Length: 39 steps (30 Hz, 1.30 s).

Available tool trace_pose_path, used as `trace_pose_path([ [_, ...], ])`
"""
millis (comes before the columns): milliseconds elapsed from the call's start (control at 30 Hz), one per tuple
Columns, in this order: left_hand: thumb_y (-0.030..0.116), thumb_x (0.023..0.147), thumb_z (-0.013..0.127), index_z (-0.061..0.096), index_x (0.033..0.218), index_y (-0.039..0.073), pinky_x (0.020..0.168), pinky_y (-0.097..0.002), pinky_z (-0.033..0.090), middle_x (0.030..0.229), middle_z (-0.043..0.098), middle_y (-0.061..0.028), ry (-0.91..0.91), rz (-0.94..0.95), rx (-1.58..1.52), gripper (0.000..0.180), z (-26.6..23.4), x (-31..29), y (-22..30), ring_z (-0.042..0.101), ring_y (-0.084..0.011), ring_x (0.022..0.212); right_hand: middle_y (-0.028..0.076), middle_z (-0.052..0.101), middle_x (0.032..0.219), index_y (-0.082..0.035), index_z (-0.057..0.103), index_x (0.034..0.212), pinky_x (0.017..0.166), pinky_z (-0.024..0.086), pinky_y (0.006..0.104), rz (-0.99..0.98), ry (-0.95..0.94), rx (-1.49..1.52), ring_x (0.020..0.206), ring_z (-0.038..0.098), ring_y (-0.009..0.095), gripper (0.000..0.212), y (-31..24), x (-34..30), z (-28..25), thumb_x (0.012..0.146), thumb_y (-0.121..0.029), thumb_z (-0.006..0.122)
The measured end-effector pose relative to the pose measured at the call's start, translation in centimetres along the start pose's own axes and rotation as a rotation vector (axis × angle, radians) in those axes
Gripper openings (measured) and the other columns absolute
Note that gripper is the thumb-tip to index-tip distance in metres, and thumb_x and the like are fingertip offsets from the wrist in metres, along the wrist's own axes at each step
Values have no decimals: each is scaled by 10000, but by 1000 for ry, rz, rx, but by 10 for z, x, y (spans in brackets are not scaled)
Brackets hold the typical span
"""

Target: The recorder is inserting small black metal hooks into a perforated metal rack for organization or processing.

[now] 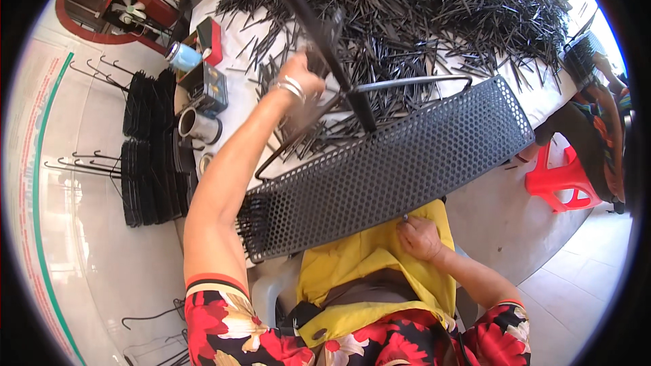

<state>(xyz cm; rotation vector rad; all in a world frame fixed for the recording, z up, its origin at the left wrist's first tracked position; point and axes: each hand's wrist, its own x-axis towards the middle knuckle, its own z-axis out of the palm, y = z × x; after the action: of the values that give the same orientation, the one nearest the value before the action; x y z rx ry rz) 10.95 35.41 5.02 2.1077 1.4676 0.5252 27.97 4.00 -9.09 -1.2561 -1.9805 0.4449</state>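
A long black perforated rack (393,163) with many round holes slants across in front of me, above my lap. Black metal bars (319,47) rise from its far side. My left hand (302,78), a silver bangle at the wrist, reaches past the bars over the table and is smeared by motion. Dark blurred shapes surround its fingers, so what it holds is unclear. Just below the rack's near edge, my right hand (419,237) is closed over my yellow apron (359,247). A small grey tip shows at its fingers; the rest is hidden.
Thin black strips (434,0) lie heaped on the white-covered table (234,88). At left are a mug (199,127), a light-blue cup (183,56) and hanging black racks (146,156). Another person (597,115) works at right beside a red stool (559,179).
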Motion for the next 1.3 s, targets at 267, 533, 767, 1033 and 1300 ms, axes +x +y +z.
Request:
trace_pose_path([
  [267, -66, 486, 686, 511, 912, -44, 683, -338, 465, 793, 582, -110, 1, -145, -847, 460, -19, 9, 6, 557, -221, 694, 74, 471, 608, -21, 512, 762, 433, 388, 340, -108, -90, -60, 509, 490, 243, 143, -20, -8, -25, 630, -16, 566],
  [533, -39, 553, 696, 552, 786, -60, 566, -337, 504, 759, 584, -118, 208, -313, -1160, 274, -27, -5, 22, 570, -223, 612, 81, 559, 638, 13, 561, 811, 481, 407, 201, 210, 542, 98, 567, 537, 119, 75, -44, 141, -145, 741, 40, 552],
  [767, 137, 606, 738, 574, 787, -68, 522, -326, 484, 739, 591, -103, 56, -265, -1414, 320, -9, 15, 48, 577, -223, 629, 189, 595, 907, 128, 431, 1122, 677, 466, 275, 428, -35, 221, 759, 593, 194, 712, -9, 278, -149, 634, -317, 698],
  [1033, 208, 732, 613, 563, 710, 56, 620, -349, 485, 689, 598, -79, 13, -307, -1655, 162, -6, 20, 24, 581, -224, 620, 211, 582, 713, 94, 521, 751, 621, 466, 372, 194, -283, 15, 716, 594, 318, 337, 6, 316, -92, 560, -168, 613],
  [1300, 172, 692, 604, 522, 693, 58, 646, -376, 472, 693, 564, -80, 46, -381, -1662, 140, -9, 21, 26, 553, -252, 633, 221, 570, 715, 45, 573, 746, 633, 461, 391, -3, -257, -235, 741, 571, 353, 188, -7, 314, -105, 656, -121, 583],
])
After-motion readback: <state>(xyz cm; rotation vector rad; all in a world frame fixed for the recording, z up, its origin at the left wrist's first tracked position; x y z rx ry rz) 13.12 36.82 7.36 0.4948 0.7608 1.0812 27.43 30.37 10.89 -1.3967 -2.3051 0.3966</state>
